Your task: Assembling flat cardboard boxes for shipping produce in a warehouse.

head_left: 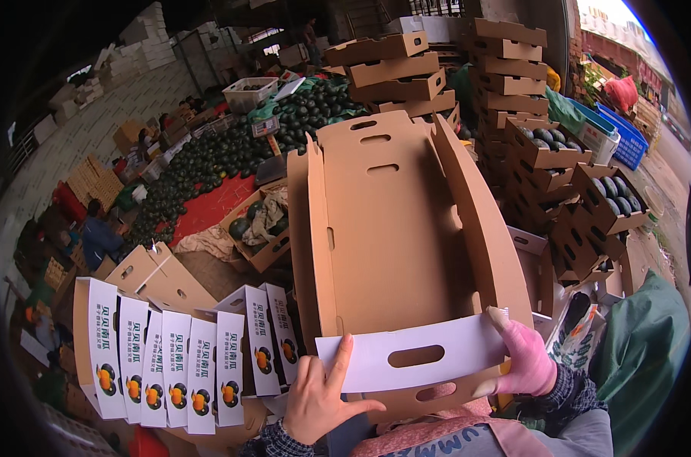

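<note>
A brown cardboard box (pixel 383 221), partly folded up, stretches away in front of me. Its long side walls stand up, and the far end lies flat with cut-out handle slots. Along the near end runs a white flap (pixel 368 365) with an oval slot. My right hand (pixel 524 358), in a pink glove with pale fingertips, grips that flap's right end, thumb on top. My left hand (pixel 322 392) is bare at the flap's left end; its index finger lies against the white face and its thumb stretches out below, spread apart.
White-fronted folded cartons (pixel 201 365) stand in a row at left. Dark green squashes (pixel 208 164) heap on the floor beyond a red sheet (pixel 212 206). Stacked brown boxes (pixel 513 76) rise behind, filled ones (pixel 615 198) at right. A green sack (pixel 642 358) lies nearby; people (pixel 102 236) sit far left.
</note>
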Demonstrator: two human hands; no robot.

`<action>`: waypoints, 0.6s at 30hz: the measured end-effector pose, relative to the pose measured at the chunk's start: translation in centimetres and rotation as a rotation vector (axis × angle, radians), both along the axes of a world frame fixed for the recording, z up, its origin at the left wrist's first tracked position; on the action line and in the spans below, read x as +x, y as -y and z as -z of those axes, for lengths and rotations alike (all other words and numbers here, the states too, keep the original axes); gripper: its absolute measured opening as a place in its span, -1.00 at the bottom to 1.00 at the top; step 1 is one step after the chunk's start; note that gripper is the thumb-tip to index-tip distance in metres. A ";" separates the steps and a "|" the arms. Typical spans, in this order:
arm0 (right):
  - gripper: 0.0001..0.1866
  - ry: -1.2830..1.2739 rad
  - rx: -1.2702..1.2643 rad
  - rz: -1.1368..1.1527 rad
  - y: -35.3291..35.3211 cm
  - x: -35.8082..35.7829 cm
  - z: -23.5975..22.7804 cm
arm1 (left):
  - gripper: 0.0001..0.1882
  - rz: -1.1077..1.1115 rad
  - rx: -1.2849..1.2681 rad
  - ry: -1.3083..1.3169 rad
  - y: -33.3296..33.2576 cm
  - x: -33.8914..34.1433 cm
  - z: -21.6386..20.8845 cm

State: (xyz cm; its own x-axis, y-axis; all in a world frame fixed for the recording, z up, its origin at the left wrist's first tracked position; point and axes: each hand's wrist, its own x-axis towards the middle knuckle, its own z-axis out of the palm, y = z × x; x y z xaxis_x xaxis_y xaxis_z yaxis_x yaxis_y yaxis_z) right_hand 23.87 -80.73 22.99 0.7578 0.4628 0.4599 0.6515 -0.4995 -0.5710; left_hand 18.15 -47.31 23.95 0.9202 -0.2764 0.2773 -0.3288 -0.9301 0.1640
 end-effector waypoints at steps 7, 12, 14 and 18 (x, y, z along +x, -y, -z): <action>0.06 0.431 -0.743 0.193 -0.9 -0.7 -2.9 | 0.03 0.085 0.441 0.149 1.0 0.9 0.5; -0.13 0.459 -1.107 -0.015 -1.9 0.0 -3.6 | -0.17 0.374 0.676 0.111 1.8 3.3 -1.0; -0.27 0.645 -1.134 -0.018 -2.5 0.6 -3.5 | -0.31 0.541 0.576 -0.247 1.5 4.5 -0.7; -0.47 -0.430 -1.251 -0.831 -5.0 3.9 -0.3 | -0.50 0.854 0.555 -0.787 2.0 6.5 1.1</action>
